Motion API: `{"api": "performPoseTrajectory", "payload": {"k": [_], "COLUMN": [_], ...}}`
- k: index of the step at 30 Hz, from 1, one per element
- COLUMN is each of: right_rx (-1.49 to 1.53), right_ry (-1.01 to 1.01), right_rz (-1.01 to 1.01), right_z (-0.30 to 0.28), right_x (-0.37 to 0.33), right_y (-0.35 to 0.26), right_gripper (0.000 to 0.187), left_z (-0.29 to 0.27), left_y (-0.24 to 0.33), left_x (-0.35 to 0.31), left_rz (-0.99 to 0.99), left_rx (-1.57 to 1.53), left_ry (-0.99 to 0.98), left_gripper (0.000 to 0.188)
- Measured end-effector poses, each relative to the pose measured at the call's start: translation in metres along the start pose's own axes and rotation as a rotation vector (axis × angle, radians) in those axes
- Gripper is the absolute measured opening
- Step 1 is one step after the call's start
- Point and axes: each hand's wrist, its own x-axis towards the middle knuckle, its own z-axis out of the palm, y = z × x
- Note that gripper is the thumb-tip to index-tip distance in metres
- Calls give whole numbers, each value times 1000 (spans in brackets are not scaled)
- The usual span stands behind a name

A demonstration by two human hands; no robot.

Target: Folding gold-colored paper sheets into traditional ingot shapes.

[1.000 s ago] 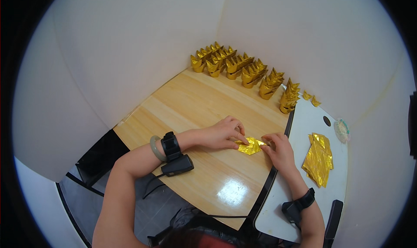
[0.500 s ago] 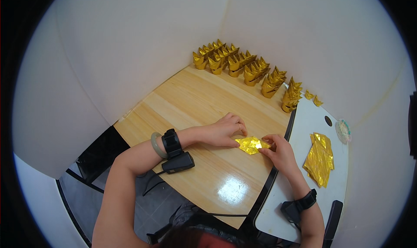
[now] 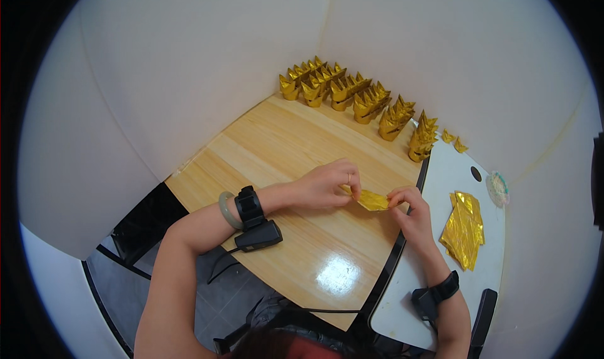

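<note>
Between my two hands a piece of folded gold foil paper (image 3: 374,200) is held just over the wooden table. My left hand (image 3: 329,183) pinches its left end, the fingers bent and covering that end. At the opposite end, the thumb and fingers of my right hand (image 3: 410,212) are closed on the paper. A loose stack of gold foil sheets (image 3: 464,230) lies on the white table to the right of my right hand. Rows of folded gold paper ingots (image 3: 370,103) with pointed tips stand at the far edge.
The wooden table (image 3: 264,139) meets a white table (image 3: 402,302) at a dark seam. Two small gold pieces (image 3: 454,141) and a pale round woven item (image 3: 497,189) lie by the right wall. Black wrist devices (image 3: 258,234) with cables are strapped to both forearms.
The gold paper has gone from lying broad and flat to a narrower, tilted shape lifted between my hands. My left hand's fingers have curled over its left end; my right hand shifted slightly right.
</note>
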Motion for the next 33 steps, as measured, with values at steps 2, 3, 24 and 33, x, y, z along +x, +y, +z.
{"api": "performPoseTrajectory", "payload": {"k": [2, 3, 24, 33], "right_rx": [-94, -172, -292, -479], "right_ry": [-28, -73, -185, -297], "right_rz": [-35, -36, 203, -240], "right_z": [-2, -2, -7, 0], "right_x": [-1, -1, -5, -2], "right_y": [3, 7, -1, -21], "right_gripper": [12, 12, 13, 30], "left_z": [0, -1, 2, 4], "left_y": [1, 1, -3, 6], "left_x": [-1, -2, -6, -3], "left_rz": [31, 62, -152, 14], "left_rx": [19, 40, 14, 91], "left_ry": [-69, -135, -287, -289], "left_gripper": [9, 9, 27, 41]}}
